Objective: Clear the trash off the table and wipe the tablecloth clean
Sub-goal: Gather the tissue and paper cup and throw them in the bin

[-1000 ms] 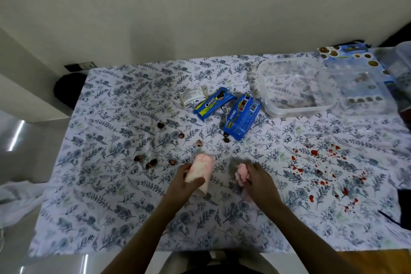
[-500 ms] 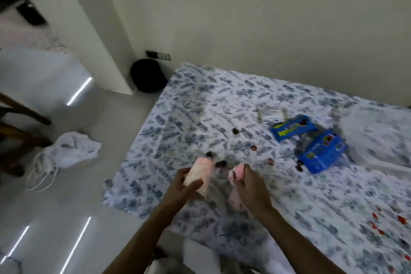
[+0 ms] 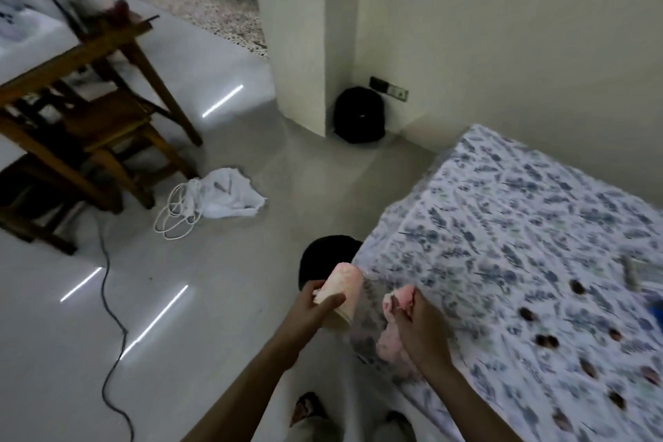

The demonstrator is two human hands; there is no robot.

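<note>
A person's left hand [image 3: 315,305] has its grip wrapped round a pale pink roll [image 3: 344,292], apparently paper towel though the blur leaves that unsure, holding it tilted just off the near corner of the surface. Just beside it, the right hand [image 3: 419,326] pinches a crumpled pink wad [image 3: 398,301]: the top of the wad pokes up above the curled fingers and the rest trails below the grip, over the edge of the floral tablecloth [image 3: 520,226]. Roll and wad are near each other but apart. Small brown scraps [image 3: 527,314] lie scattered on the tablecloth to the right of the right hand, none touching it, and a sliver of blue wrapper [image 3: 654,305] shows at the frame's edge. A black bin [image 3: 326,255] sits on the floor by the corner, partly hidden behind the roll. A white cloth [image 3: 226,194] lies on the floor near a wooden chair [image 3: 89,118]
</note>
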